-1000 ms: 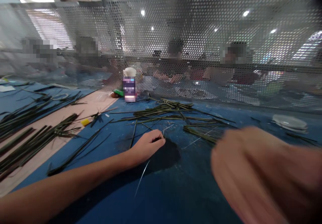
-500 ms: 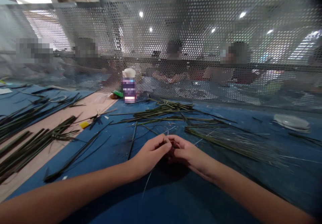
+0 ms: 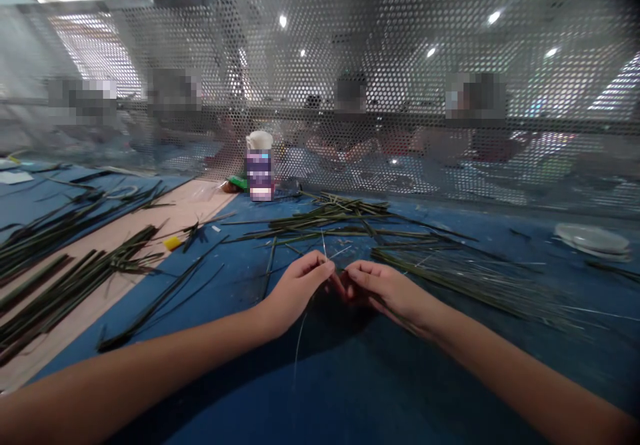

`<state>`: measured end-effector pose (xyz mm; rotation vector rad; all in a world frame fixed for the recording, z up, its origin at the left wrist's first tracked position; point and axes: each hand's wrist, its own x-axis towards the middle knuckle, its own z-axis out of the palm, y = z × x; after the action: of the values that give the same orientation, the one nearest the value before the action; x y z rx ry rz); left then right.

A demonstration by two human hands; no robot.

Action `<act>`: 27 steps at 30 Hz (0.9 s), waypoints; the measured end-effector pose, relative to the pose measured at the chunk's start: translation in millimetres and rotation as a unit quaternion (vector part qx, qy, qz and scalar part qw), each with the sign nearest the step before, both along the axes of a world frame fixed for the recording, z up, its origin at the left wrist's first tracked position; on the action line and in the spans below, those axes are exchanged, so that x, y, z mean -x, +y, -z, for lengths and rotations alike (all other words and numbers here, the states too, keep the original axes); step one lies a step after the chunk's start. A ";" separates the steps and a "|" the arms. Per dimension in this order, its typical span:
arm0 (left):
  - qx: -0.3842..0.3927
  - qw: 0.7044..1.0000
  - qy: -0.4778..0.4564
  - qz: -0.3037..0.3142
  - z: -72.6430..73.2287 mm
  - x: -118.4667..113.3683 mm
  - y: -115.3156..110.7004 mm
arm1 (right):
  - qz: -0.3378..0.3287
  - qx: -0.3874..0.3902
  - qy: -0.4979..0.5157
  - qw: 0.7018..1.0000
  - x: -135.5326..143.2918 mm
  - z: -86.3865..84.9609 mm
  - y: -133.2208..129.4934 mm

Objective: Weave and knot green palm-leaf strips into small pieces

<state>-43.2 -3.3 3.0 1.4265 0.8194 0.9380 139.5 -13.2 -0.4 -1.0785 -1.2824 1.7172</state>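
Note:
My left hand [image 3: 300,291] is closed in a pinch on a thin clear strand [image 3: 299,348]. One end of the strand stands up above the thumb and a long tail hangs below the hand. Just to its right, my right hand [image 3: 387,288] is closed too, thumb against the bent fingers. What lies between its fingertips is too small and dark to make out. The fingertips of both hands almost meet, with a narrow gap between them, above the blue tabletop [image 3: 240,398].
Dark green stalks [image 3: 330,213] lie beyond my hands, and a bundle with fine clear strands [image 3: 480,285] is at right. More stalks [image 3: 120,258] lie at left by a yellow piece [image 3: 172,243]. A bottle [image 3: 260,171], white plates [image 3: 593,239] and a perforated screen [image 3: 400,85] stand farther back.
My hands have moved slightly apart at the fingertips, where they were touching. The strand in my left hand now points straighter up. The view has shifted slightly.

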 end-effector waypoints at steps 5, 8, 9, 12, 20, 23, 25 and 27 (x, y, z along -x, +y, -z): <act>0.018 0.999 -0.034 -0.011 -2.9 2.0 0.6 | -0.016 0.035 -0.044 0.998 -2.8 1.2 -1.7; -0.066 0.998 -0.006 -0.002 -7.0 5.6 2.4 | 0.004 0.046 -0.094 0.994 1.1 1.8 -2.7; -0.105 0.994 0.024 0.012 -8.1 6.9 3.5 | 0.007 0.048 -0.104 0.993 2.9 0.8 -3.4; -0.181 0.972 0.138 0.056 -9.4 9.9 7.5 | 0.004 0.048 -0.116 0.992 7.8 -6.4 -7.2; -0.253 0.929 0.253 0.100 -29.0 10.6 3.5 | 0.028 0.039 -0.122 0.991 4.8 -28.5 -12.4; -0.246 0.919 0.297 0.078 -42.2 10.3 -4.6 | 0.023 0.027 -0.101 0.994 2.2 -33.3 -12.1; -0.245 0.915 0.315 0.065 -49.0 9.5 -9.8 | 0.003 0.027 -0.097 0.995 2.0 -37.1 -13.3; -0.247 0.914 0.318 0.050 -54.4 8.4 -14.3 | -0.023 0.045 -0.085 0.995 2.8 -41.2 -15.4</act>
<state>-51.6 -17.7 57.3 2.2631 1.0051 0.6144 136.7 -28.5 40.8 -1.2805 -1.3544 1.7621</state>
